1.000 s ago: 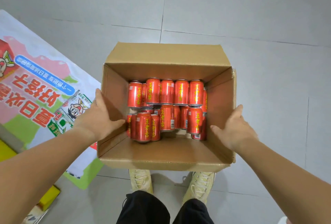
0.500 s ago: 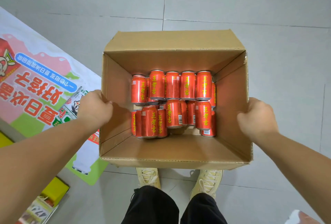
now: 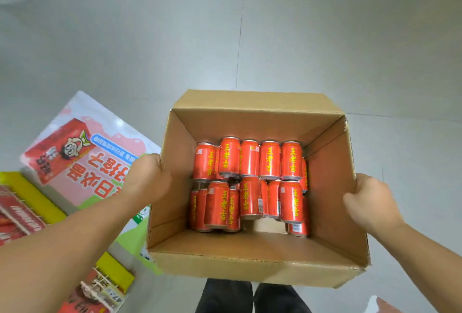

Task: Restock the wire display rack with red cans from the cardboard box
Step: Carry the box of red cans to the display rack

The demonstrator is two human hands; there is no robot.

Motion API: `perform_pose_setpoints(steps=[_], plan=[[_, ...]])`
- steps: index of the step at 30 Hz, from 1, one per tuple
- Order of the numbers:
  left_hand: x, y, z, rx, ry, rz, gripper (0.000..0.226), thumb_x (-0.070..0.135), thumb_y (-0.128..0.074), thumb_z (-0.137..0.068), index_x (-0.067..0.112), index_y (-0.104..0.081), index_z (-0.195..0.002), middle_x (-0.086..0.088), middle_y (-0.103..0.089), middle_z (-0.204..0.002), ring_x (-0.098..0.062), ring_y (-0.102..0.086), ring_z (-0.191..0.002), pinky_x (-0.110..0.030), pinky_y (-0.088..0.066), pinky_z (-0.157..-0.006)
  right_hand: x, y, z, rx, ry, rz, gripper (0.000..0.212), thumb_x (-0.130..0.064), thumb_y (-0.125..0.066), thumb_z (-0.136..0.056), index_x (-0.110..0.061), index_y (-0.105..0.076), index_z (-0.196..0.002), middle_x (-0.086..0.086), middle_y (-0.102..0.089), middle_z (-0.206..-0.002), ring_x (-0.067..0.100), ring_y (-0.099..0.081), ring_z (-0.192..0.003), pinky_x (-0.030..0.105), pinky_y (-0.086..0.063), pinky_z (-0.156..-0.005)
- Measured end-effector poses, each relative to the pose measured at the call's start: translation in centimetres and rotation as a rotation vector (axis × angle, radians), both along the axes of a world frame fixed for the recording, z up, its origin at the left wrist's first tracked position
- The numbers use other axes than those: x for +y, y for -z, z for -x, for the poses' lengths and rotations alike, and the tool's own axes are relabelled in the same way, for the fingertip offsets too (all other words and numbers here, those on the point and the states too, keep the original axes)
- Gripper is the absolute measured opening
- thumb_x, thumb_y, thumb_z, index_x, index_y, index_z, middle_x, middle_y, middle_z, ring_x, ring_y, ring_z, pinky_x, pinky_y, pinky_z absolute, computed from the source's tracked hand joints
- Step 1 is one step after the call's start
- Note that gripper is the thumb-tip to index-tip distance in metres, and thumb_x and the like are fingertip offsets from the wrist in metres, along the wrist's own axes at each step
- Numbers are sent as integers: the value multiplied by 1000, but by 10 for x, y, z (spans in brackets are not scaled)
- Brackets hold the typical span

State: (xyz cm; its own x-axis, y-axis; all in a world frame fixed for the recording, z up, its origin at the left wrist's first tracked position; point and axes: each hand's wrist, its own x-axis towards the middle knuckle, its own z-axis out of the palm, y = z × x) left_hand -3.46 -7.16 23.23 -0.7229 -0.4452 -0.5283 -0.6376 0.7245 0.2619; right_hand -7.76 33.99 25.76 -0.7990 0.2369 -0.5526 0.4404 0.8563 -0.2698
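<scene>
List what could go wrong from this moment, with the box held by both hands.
1. The left hand and right hand grip only the side walls of the box, which looks lifted; a wall could buckle or slip.
2. The cans lie loose, bunched toward the far end, so they may roll and shift the load.
3. The poster lies on the floor beside the box; stepping on it could cause a slip.
</scene>
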Motion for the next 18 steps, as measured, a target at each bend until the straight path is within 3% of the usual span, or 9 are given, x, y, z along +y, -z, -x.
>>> perform_pose_setpoints(steps=[4,7,9,11,16,18], plan=[[-34,-108,28,57,17,-48,16,6,-66,-78,10,-59,-64,-11,-63,-63,-34,-61,-65,-34,-43,-52,-22,-99,13,50,8,-5,6,3,-52,-75,-1,-50,-71,14,-55,-67,29,-50,-60,31,-34,-49],[-56,-179,50,67,53,-23,10,8,-64,-77,8,-64,-67,-13,-68,-68,-37,-67,-73,-35,-51,-57,-45,-159,32,77,5,5,4,-1,-54,-75,-4,-52,-72,14,-58,-71,34,-56,-69,31,-39,-53],[-69,-217,70,75,63,11,15,7,-66,-79,7,-61,-65,-14,-64,-66,-38,-65,-76,-34,-45,-56,-60,-192,51,82,-3,10,4,-4,-54,-76,-4,-57,-76,15,-63,-78,36,-60,-76,31,-40,-56],[-83,-250,89,81,26,19,14,7,-69,-77,8,-61,-66,-14,-62,-66,-35,-63,-71,-32,-41,-53,-77,-222,71,90,-8,18,5,-3,-53,-77,-3,-58,-76,15,-63,-77,36,-60,-74,29,-37,-52],[-122,-299,157,153,-31,9,3,3,-63,-72,2,-66,-70,-16,-68,-69,-35,-65,-63,-33,-49,-46,-112,-265,154,150,-29,52,15,0,-50,-78,-8,-47,-65,10,-52,-68,31,-48,-61,25,-31,-47],[-134,-315,187,165,-33,23,8,2,-63,-73,2,-60,-65,-12,-62,-64,-33,-57,-56,-29,-41,-45,-126,-274,197,159,-61,65,12,-1,-51,-79,-7,-51,-68,11,-56,-71,29,-50,-61,25,-33,-47]])
